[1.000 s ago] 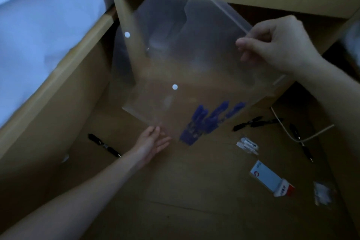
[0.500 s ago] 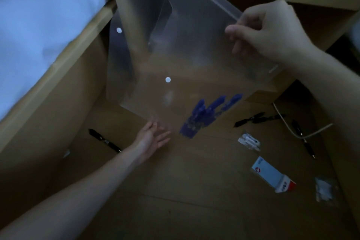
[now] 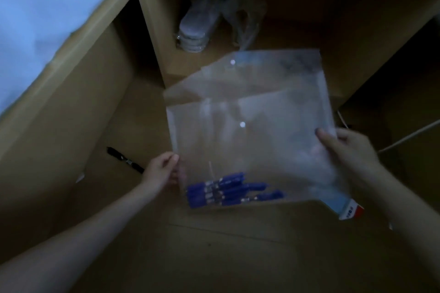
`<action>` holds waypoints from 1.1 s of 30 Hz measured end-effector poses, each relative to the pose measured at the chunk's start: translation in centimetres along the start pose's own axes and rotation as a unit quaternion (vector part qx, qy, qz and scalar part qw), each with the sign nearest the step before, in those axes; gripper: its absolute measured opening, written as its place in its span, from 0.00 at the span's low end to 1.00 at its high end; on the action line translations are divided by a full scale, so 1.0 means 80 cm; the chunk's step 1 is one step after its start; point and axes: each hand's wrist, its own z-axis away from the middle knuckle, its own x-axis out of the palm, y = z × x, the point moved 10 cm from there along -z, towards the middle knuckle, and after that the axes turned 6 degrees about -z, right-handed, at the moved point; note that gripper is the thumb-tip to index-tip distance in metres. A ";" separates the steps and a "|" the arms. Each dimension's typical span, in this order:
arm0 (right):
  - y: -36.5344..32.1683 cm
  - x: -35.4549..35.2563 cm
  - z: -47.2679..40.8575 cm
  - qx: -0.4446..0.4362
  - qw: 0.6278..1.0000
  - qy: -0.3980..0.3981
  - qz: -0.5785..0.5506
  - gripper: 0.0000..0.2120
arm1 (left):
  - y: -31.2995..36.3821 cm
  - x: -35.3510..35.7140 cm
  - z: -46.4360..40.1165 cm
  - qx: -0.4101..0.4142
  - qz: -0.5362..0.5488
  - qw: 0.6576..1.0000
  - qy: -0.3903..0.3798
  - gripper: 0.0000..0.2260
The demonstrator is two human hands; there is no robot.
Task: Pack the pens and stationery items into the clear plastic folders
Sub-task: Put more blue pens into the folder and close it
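Both hands, left hand (image 3: 160, 170) and right hand (image 3: 345, 147), pinch the clear plastic snap-button folder (image 3: 250, 126) by its side edges; the blue pens (image 3: 228, 191) lie inside along its bottom edge (keep it level to snap the flap).

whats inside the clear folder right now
A bunch of blue pens lies along the bottom edge of the clear folder. Nothing else shows inside, though glare hazes its right half, so anything small there cannot be told.

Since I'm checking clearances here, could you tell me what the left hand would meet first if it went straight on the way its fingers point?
The left hand already touches the clear folder at its left edge; pushing on, probably the blue pens inside.
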 end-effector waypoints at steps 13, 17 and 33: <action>0.173 0.026 0.016 0.163 0.984 -0.038 0.067 0.25 | -0.059 0.004 0.004 -0.062 -0.143 0.988 -0.007 0.08; 0.142 0.018 -0.017 0.092 0.985 -0.007 0.145 0.26 | -0.040 -0.012 -0.018 -0.034 -0.139 0.989 0.036 0.20; 0.048 0.179 -0.154 -0.124 0.918 -0.151 0.346 0.36 | 0.000 0.212 0.025 0.433 -0.627 0.585 -0.276 0.24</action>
